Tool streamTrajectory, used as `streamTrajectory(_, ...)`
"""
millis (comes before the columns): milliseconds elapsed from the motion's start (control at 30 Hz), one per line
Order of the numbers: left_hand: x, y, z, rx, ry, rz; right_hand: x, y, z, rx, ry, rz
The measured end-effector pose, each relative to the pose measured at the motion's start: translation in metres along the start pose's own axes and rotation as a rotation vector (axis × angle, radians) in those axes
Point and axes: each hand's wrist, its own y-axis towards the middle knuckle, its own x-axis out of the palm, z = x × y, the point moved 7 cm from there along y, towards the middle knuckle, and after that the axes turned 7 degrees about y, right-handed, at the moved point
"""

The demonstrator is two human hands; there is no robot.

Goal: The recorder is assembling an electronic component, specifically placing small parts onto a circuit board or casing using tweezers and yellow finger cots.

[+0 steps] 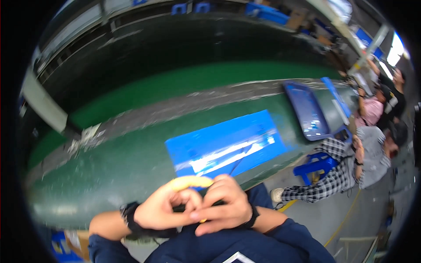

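Observation:
My left hand is in front of my body, its index finger stretched out and covered by a yellow finger cot. Its thumb also reaches out, apart from the index finger, while the other fingers curl in. Against that thumb's tip, my right hand pinches with its fingers closed. A small bit of yellow, seemingly another finger cot, shows between them, mostly hidden. Just beyond both hands, a blue rectangular mat with a glossy, reflecting surface lies on the green bench.
Toward the right end of the bench stands a dark blue tray, beside a blue strip. A seated person in checked trousers is close on the right, near a blue stool. A pale post rises at the left.

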Motion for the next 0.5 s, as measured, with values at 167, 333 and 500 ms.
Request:
streamTrajectory(167,0.005,0.007,-0.010,-0.012,-0.284,-0.061,-0.008,-0.002,-0.006,-0.100,0.035,0.148)
streamTrajectory(333,-0.003,-0.004,-0.031,-0.033,-0.380,0.063,0.002,-0.005,-0.015,-0.126,0.030,0.196)
streamTrajectory(500,-0.010,0.006,-0.032,-0.021,-0.477,0.091,-0.004,-0.006,-0.005,-0.067,0.000,0.273)
